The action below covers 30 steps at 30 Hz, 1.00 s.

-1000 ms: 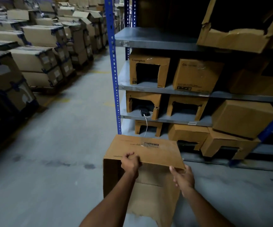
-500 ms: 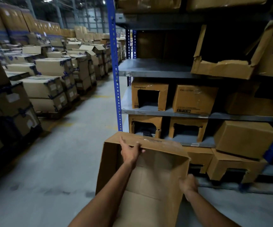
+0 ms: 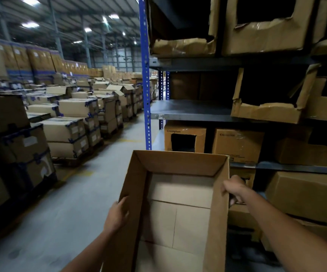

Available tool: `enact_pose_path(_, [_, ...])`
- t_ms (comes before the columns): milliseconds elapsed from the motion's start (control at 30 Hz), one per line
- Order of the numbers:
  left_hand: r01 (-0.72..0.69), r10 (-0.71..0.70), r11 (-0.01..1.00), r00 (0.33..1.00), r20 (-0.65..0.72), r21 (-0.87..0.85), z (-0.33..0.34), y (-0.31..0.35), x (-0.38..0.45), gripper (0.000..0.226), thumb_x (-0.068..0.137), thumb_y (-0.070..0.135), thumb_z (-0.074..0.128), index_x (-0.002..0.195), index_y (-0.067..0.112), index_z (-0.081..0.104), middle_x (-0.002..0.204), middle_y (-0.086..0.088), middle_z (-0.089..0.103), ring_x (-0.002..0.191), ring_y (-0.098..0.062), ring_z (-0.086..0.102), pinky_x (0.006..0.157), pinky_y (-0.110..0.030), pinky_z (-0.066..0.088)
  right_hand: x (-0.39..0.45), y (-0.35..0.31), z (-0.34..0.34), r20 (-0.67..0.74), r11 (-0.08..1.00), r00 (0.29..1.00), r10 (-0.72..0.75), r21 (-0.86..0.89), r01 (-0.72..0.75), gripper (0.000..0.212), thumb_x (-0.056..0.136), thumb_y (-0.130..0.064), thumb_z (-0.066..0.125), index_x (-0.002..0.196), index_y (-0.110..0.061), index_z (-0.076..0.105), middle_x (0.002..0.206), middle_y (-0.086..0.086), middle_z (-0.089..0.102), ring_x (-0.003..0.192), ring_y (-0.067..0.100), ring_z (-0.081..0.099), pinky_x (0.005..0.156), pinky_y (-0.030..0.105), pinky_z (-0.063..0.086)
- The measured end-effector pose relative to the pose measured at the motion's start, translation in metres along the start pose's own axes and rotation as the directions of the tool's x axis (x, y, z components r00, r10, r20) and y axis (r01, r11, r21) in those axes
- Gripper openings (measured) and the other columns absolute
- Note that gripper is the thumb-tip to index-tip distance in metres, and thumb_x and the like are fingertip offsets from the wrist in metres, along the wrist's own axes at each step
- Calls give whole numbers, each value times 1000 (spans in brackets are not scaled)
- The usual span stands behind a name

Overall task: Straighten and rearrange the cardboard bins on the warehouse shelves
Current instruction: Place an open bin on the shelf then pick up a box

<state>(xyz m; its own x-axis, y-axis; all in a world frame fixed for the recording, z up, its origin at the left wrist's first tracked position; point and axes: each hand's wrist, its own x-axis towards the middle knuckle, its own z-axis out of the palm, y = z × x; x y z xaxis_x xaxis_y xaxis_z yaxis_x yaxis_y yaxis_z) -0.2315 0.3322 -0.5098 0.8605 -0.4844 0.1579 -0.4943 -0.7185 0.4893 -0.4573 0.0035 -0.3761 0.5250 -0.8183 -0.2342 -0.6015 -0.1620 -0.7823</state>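
I hold an empty open cardboard bin [image 3: 180, 195] in front of me, its open side facing up toward the camera. My left hand [image 3: 117, 214] presses flat against the bin's left outer wall. My right hand [image 3: 234, 190] grips the right wall's top edge, fingers curled over the outside. The shelf rack [image 3: 190, 115] stands just beyond, with a bare stretch of middle shelf above the bin. A torn bin [image 3: 272, 107] sits to the right on that shelf. A Crompton bin [image 3: 185, 137] with a cut-out front sits one level lower.
The blue upright post [image 3: 146, 85] marks the rack's left end. Stacked, strapped cartons on pallets [image 3: 68, 126] line the left side of the concrete aisle [image 3: 64, 213]. More torn bins [image 3: 262, 34] fill the top shelf, closed boxes [image 3: 303, 193] the lower right.
The bin has been raised from near the floor and turned so its open side faces me. My left hand moved from its top edge to the left wall; my right hand took the right edge.
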Motion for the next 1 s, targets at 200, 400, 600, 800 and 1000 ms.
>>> enact_pose_path(200, [67, -145, 959, 951, -274, -275, -38, 55, 26, 54, 79, -11, 54, 128, 13, 62, 121, -14, 65, 108, -31, 63, 99, -39, 46, 3, -24, -14, -180, 945, 964, -197, 226, 235, 30, 84, -26, 72, 108, -9, 67, 99, 6, 69, 88, 22, 64, 76, 35, 55])
enact_pose_path(400, [63, -192, 925, 929, -317, -374, -87, 92, 66, 53, 85, -6, 53, 132, 17, 58, 127, -16, 62, 103, -31, 64, 91, -46, 53, -11, 9, -18, -126, 946, 948, -291, -186, 266, 45, 84, -21, 73, 124, -13, 53, 121, 7, 60, 107, 25, 59, 86, 35, 51])
enact_pose_path(600, [-199, 102, 936, 943, -316, -291, -134, 131, 74, 71, 86, -6, 56, 147, 24, 38, 128, -15, 60, 89, -31, 67, 72, -37, 55, -22, -14, -29, -402, 933, 843, -358, -134, 333, 23, 89, -3, 60, 111, -8, 60, 108, 11, 65, 87, 22, 60, 63, 27, 49])
enact_pose_path(800, [-9, -20, 863, 998, -53, -505, -167, 149, 64, 70, 88, 18, 69, 146, 16, 30, 124, -15, 57, 90, -23, 61, 67, -29, 52, -11, -67, -71, -491, 963, 844, -217, 34, 268, 11, 88, -3, 61, 97, -3, 65, 98, 12, 66, 95, 30, 64, 77, 37, 53])
enact_pose_path(1000, [-122, 86, 973, 979, -183, -194, -191, 160, 75, 42, 88, -6, 59, 127, -1, 46, 120, -23, 57, 91, -27, 60, 67, -27, 50, -8, -127, -97, -525, 955, 822, -223, 54, 293, 6, 86, -10, 68, 88, -5, 66, 97, 12, 67, 84, 24, 66, 65, 29, 52])
